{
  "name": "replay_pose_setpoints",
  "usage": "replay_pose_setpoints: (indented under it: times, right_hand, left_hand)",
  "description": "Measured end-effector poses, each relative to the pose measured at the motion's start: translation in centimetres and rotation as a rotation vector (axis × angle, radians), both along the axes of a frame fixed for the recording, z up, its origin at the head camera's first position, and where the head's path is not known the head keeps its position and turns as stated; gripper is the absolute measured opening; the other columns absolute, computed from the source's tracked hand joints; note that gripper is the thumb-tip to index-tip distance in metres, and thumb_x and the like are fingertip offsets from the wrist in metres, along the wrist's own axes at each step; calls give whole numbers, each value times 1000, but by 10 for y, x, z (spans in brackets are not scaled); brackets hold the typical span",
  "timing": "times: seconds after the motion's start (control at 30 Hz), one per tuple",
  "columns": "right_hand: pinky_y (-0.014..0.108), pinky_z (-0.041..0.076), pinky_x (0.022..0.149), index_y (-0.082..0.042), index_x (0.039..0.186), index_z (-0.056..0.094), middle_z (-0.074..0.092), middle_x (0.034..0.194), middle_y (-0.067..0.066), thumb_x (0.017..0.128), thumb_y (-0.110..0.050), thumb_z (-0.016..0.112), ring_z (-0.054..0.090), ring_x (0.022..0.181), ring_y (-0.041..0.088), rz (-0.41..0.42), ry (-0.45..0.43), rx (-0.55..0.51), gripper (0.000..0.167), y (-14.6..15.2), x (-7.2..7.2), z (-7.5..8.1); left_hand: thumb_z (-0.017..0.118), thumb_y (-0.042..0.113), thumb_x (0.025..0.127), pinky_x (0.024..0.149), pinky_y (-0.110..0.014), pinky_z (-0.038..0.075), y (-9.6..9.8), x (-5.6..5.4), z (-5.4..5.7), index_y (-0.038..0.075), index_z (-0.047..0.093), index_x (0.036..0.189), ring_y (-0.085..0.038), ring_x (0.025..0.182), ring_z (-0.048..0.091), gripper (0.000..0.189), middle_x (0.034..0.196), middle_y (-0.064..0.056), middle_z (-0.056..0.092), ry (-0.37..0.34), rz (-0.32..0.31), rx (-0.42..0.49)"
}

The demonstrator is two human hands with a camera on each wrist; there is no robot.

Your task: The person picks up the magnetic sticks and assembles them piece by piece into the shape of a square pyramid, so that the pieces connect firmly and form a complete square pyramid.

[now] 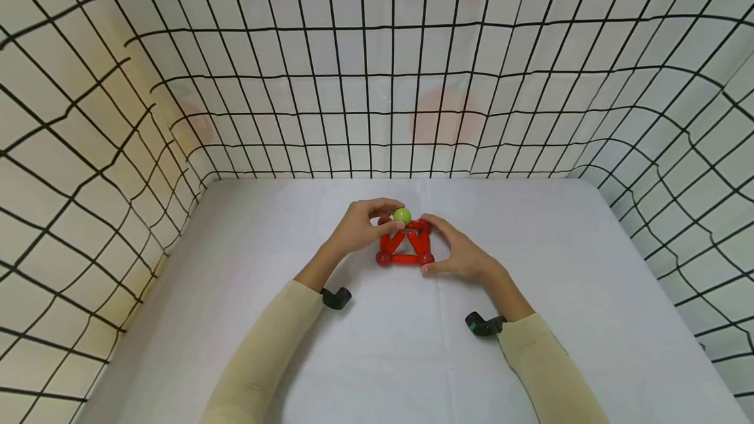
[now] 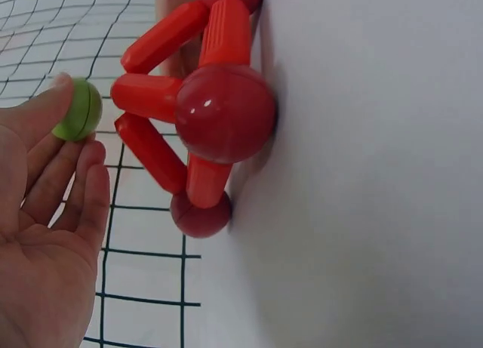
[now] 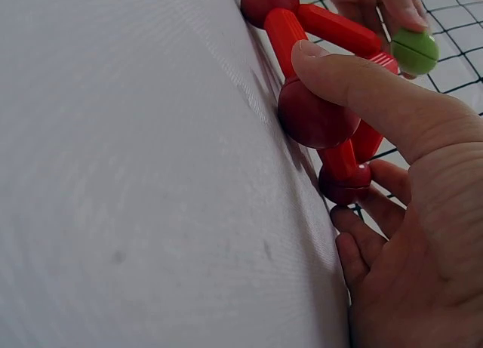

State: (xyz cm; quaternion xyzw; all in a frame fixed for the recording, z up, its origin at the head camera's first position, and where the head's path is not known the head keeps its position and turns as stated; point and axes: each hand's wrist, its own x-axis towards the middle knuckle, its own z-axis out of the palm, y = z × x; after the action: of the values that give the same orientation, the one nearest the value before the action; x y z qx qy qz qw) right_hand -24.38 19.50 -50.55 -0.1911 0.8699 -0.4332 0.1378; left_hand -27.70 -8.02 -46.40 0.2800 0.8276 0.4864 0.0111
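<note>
My left hand (image 1: 360,224) pinches a green ball (image 1: 402,216) between thumb and fingers, over a red rod-and-ball frame (image 1: 404,259) of a magnetic building toy. In the left wrist view, the green ball (image 2: 81,110) is just beside the ends of the red rods (image 2: 147,97) that lean up from the base. Dark red balls (image 2: 226,112) form the corners, resting on the white table. My right hand (image 1: 462,255) grips the frame's right side. Its thumb presses on the near corner ball (image 3: 318,114), and the fingers reach around the far corner ball (image 3: 345,183).
A white cloth covers the table (image 1: 389,345). Black wire mesh (image 1: 365,70) stands along its back and both sides, with pale sheeting behind. Each wrist wears a small black camera (image 1: 337,298).
</note>
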Motion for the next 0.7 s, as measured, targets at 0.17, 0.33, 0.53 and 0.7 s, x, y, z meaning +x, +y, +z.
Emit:
replay_pose_setpoints:
  times: [0.17,0.33,0.53,0.7]
  right_hand:
    - [69,22,122,-35,161,26,25,170,-1,74,-43,92,21,159,32,17,-6,-16,109,-1,0,0]
    - [69,22,122,-31,162,26,24,171,0,75,-40,92,19,159,33,23,-2,-26,110,-1,0,0]
    - [71,22,121,-29,163,25,24,171,0,75,-41,91,19,159,33,12,-6,-16,111,-2,0,0]
    - [70,21,122,-28,164,24,23,171,0,75,-40,92,19,159,33,10,2,-15,113,-2,0,1]
  left_hand:
    - [78,34,93,90,-40,59,0,6,-6,25,72,127,-14,100,67,36,109,9,74,-5,14,-36]
    - [78,35,93,88,-40,59,4,7,-12,24,71,128,-13,96,65,37,108,8,74,12,-6,-33]
    - [78,34,93,86,-42,59,5,9,-14,24,71,128,-12,96,65,37,111,8,75,23,-4,-20]
    - [78,33,93,91,-41,59,3,10,-16,23,70,131,-14,101,67,40,115,7,75,26,-13,-4]
